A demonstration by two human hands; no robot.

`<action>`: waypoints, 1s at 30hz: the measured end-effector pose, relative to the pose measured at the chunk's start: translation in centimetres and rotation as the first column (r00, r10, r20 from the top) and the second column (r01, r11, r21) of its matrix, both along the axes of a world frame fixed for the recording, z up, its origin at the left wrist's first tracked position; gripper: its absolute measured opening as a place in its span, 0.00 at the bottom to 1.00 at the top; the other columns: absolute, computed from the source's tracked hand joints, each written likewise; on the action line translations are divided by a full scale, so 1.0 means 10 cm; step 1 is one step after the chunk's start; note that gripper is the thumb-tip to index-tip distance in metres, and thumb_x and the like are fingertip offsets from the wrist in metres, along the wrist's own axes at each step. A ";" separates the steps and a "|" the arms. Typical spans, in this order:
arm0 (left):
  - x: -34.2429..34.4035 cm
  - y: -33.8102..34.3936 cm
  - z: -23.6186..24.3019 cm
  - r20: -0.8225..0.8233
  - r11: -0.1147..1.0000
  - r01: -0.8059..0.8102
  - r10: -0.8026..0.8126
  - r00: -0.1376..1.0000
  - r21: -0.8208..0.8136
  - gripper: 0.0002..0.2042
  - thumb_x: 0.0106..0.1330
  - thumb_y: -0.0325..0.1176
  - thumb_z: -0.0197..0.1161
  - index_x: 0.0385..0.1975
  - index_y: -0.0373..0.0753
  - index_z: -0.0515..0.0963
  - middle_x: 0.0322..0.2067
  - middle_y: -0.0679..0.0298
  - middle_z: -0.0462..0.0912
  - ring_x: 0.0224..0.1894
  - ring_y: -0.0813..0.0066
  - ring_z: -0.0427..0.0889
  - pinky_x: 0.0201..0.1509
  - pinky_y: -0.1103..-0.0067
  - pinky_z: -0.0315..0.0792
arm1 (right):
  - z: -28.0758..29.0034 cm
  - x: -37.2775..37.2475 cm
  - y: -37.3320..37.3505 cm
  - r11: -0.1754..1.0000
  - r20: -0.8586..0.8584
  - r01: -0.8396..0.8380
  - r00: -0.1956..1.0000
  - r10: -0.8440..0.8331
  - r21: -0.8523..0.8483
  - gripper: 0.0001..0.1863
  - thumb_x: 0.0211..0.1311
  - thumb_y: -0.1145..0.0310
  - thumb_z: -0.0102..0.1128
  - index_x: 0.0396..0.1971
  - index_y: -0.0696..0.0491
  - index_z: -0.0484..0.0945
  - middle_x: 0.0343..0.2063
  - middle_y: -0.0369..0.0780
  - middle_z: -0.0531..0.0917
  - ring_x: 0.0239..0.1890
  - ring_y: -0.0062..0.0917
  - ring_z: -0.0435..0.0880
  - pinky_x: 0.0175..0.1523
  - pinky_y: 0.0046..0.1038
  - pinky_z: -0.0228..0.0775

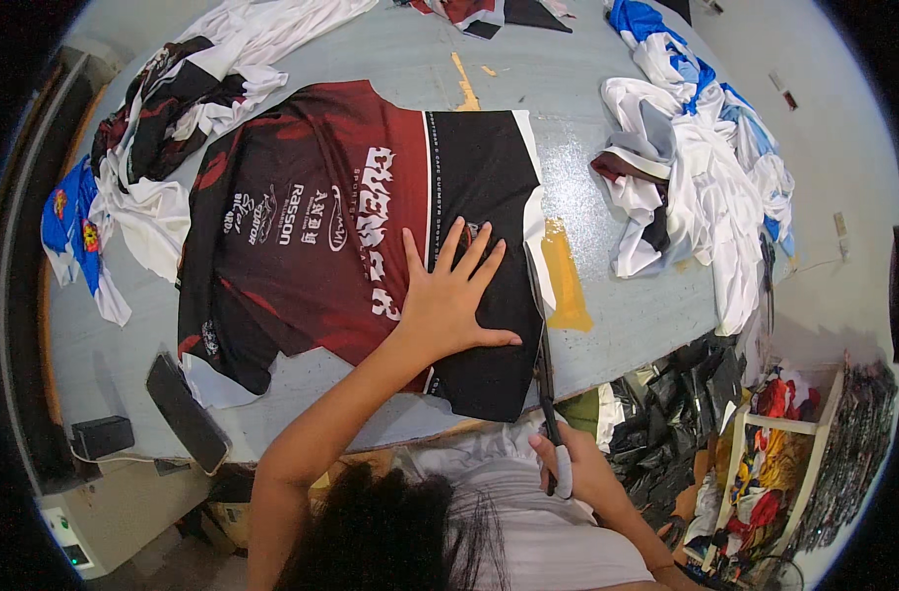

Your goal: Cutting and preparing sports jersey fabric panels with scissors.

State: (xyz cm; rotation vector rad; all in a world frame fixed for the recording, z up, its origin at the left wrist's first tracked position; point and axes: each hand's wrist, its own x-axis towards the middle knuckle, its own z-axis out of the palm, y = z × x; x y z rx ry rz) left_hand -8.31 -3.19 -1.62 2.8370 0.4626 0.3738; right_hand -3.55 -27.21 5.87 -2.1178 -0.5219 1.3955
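A printed jersey panel (302, 217) in dark red and black lies flat on the grey table, with a black band along its right end. My left hand (448, 300) rests on that band with the fingers spread, pressing the cloth down. In my right hand (577, 461), at the table's near edge, is a pair of scissors (547, 379), its handles gripped in the fingers. The blades point away from me along the right edge of the black band. A narrow white margin (534, 222) of cloth runs along the far part of that edge.
Heaped white and blue fabric (701, 167) lies on the right of the table, more cloth (159, 212) on the left. A black phone (186, 412) sits at the near left edge beside a small black box (103, 436). Black plastic bags (671, 424) and a shelf (779, 424) stand lower right.
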 end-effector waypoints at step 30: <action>-0.03 0.31 0.11 0.144 0.996 0.082 -0.076 0.987 -0.032 0.39 0.46 0.65 0.58 0.57 0.47 0.66 0.61 0.63 0.60 0.65 0.63 0.52 0.64 0.49 0.40 | 0.08 0.13 0.32 0.997 -0.054 0.023 0.998 -0.019 0.071 0.27 0.62 0.48 0.48 0.26 0.63 0.69 0.12 0.40 0.73 0.14 0.23 0.77 0.20 0.24 0.67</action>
